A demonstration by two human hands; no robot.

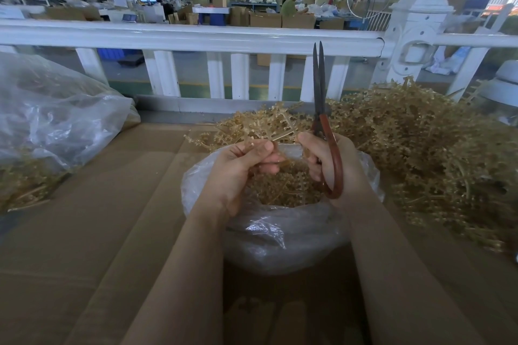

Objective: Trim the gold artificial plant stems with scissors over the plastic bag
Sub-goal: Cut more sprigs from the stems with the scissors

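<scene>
My left hand [241, 168] pinches a gold artificial plant stem [263, 126] whose sprigs fan out above my fingers. My right hand [328, 165] grips the red handles of a pair of scissors [319, 98]; the dark blades point straight up and are nearly closed. Both hands hover over an open clear plastic bag [280, 235] holding gold trimmings. The right thumb tip touches the stem near the left hand.
A large heap of gold stems [426, 148] lies at the right on the cardboard-covered table [98, 218]. A second clear bag [56, 120] with gold pieces sits at the left. A white railing [196, 36] runs behind the table; people work at benches beyond it.
</scene>
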